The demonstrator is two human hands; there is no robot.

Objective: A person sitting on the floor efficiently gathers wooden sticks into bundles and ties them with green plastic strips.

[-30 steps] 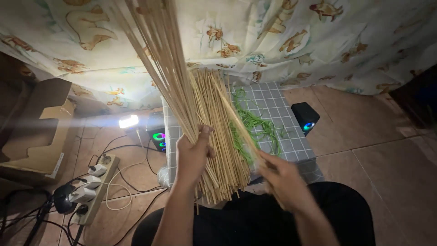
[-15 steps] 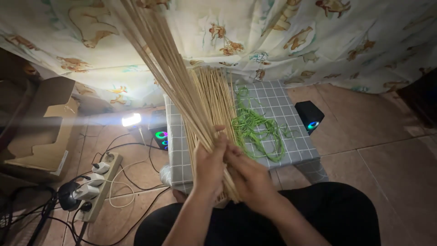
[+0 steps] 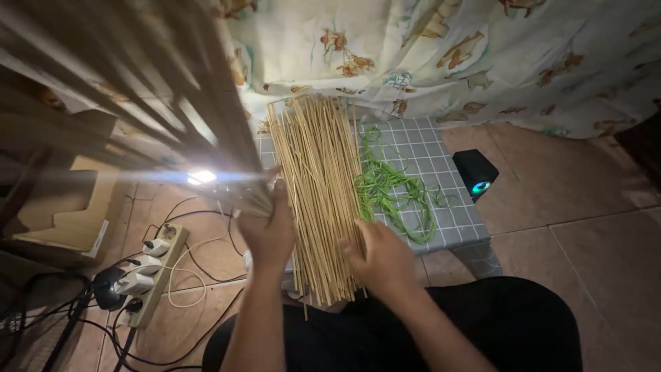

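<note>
My left hand point(image 3: 270, 231) grips a thick bundle of long thin sticks point(image 3: 138, 89) that fans up and left, close to the camera and blurred. A second pile of pale sticks point(image 3: 318, 186) lies flat on a low table with a grey checked cloth point(image 3: 441, 155). My right hand point(image 3: 382, 258) rests on the near right edge of that flat pile, fingers spread over the stick ends. A tangle of green strips point(image 3: 396, 193) lies on the cloth just right of the pile.
A small black speaker with a teal light point(image 3: 475, 172) stands on the tiled floor at the right. A power strip with plugs and cables point(image 3: 148, 272) lies at the left, beside a bright lamp point(image 3: 200, 177) and cardboard point(image 3: 62, 220). A patterned curtain point(image 3: 427, 55) hangs behind.
The left hand has swung its bundle up and to the left, away from the table. The right hand moved from the bundle to the pile left lying flat on the cloth.
</note>
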